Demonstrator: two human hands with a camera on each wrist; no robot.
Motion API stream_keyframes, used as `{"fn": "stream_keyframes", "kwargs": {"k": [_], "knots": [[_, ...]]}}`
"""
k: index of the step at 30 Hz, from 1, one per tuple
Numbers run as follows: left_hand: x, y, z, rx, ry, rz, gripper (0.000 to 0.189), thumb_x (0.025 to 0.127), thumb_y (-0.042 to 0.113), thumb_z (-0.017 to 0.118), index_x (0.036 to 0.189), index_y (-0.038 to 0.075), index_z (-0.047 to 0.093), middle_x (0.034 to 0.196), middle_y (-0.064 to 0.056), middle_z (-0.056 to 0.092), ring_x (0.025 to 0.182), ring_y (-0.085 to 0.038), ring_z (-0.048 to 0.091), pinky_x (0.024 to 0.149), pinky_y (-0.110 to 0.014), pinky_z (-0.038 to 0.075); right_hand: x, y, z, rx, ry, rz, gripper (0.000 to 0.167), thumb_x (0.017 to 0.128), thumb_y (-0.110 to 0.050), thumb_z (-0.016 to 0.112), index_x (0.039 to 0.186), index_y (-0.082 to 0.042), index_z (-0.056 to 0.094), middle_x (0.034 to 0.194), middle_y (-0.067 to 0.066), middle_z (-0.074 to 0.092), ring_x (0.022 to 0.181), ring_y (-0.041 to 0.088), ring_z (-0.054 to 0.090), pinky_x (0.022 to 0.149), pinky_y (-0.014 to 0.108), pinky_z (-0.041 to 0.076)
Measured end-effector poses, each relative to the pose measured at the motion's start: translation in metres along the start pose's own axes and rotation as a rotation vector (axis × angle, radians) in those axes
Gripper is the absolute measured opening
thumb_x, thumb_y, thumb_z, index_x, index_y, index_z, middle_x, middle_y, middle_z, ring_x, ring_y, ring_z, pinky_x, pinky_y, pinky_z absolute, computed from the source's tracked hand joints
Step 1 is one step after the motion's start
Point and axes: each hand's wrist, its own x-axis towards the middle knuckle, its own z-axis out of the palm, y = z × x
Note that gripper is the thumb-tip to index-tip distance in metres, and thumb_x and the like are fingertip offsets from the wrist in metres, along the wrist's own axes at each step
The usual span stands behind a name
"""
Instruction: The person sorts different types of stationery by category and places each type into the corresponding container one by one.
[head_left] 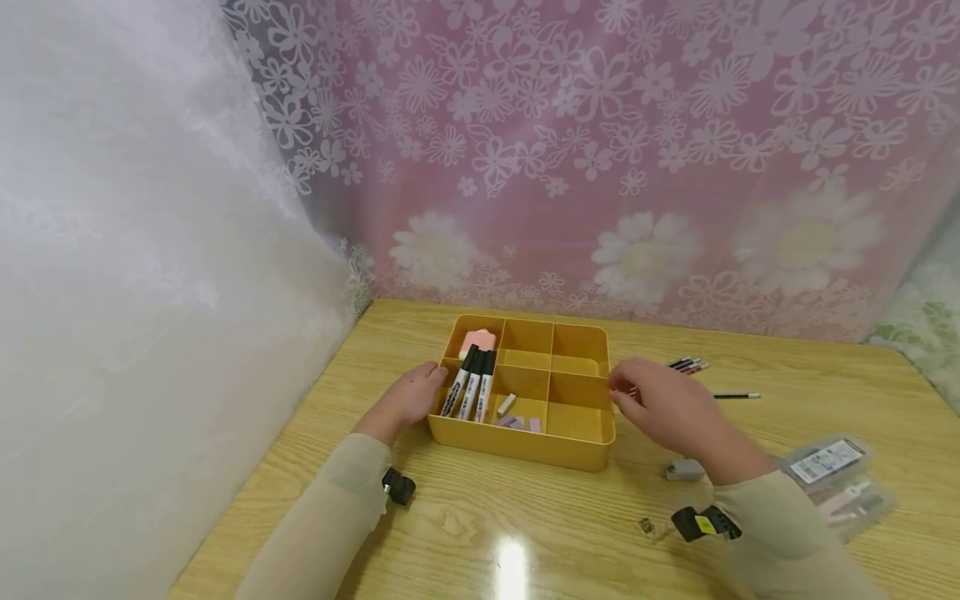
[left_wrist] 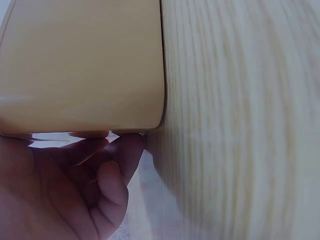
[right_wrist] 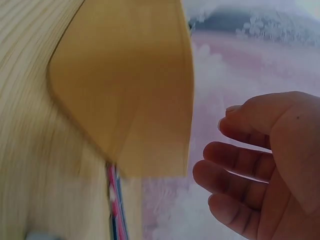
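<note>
A yellow divided box [head_left: 517, 443] stands on the table. My left hand [head_left: 411, 396] is at its left end; in the left wrist view, loosely bent fingers [left_wrist: 125, 155] touch the box wall [left_wrist: 85, 65]. Beside the right end is my right hand [head_left: 667, 408], its relaxed fingers [right_wrist: 232, 175] holding nothing and a little apart from the wall [right_wrist: 130, 85] in the right wrist view. Three black-capped markers [head_left: 472, 387] lean in the front left compartment, below a pink item [head_left: 478, 340] at the back left. Small erasers [head_left: 507, 405] lie in the front middle compartment.
Several pencils [head_left: 686, 364] lie behind the right hand, with a single dark pencil [head_left: 738, 396] nearby. A grey block-like object [head_left: 682, 471], small clear pieces [head_left: 654, 529] and a clear plastic case [head_left: 828, 460] are on the right. A floral curtain [head_left: 540, 167] hangs behind the table.
</note>
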Motion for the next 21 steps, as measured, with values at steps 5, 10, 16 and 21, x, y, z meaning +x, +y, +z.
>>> {"fn": "stream_keyframes", "kwargs": {"k": [5, 10, 16, 21], "knots": [[0.000, 0.001, 0.000, 0.001, -0.007, -0.006, 0.063, 0.109, 0.046, 0.025, 0.154, 0.005, 0.041, 0.154, -0.016, 0.044, 0.143, -0.036, 0.038, 0.117, -0.053, 0.027, -0.014, 0.021, 0.000, -0.006, -0.038, 0.042, 0.011, 0.098, -0.022, 0.067, 0.108, -0.018, 0.070, 0.100, -0.006, 0.067, 0.086, 0.015, 0.064, 0.073, 0.044, 0.055], [-0.001, 0.002, 0.000, -0.006, -0.010, -0.010, 0.064, 0.109, 0.047, 0.025, 0.155, 0.004, 0.038, 0.155, -0.016, 0.042, 0.144, -0.036, 0.036, 0.117, -0.053, 0.026, -0.025, 0.034, 0.000, -0.038, -0.104, 0.060, 0.013, 0.096, -0.021, 0.068, 0.108, -0.015, 0.070, 0.096, -0.007, 0.066, 0.082, 0.012, 0.061, 0.072, 0.042, 0.055], [0.000, 0.000, 0.001, -0.017, -0.008, 0.000, 0.062, 0.109, 0.045, 0.026, 0.153, 0.004, 0.042, 0.153, -0.016, 0.045, 0.142, -0.036, 0.039, 0.117, -0.054, 0.028, -0.037, 0.042, 0.002, -0.075, -0.220, 0.081, 0.011, 0.094, -0.023, 0.071, 0.103, -0.018, 0.068, 0.091, -0.009, 0.063, 0.080, 0.011, 0.059, 0.073, 0.042, 0.055], [0.001, -0.001, 0.001, -0.017, -0.002, 0.000, 0.062, 0.109, 0.047, 0.026, 0.152, 0.005, 0.044, 0.151, -0.016, 0.047, 0.141, -0.036, 0.040, 0.116, -0.054, 0.028, -0.048, 0.050, 0.006, -0.047, -0.292, 0.098, 0.008, 0.093, -0.020, 0.072, 0.098, -0.020, 0.066, 0.083, -0.011, 0.058, 0.074, 0.009, 0.053, 0.066, 0.036, 0.049]]}}
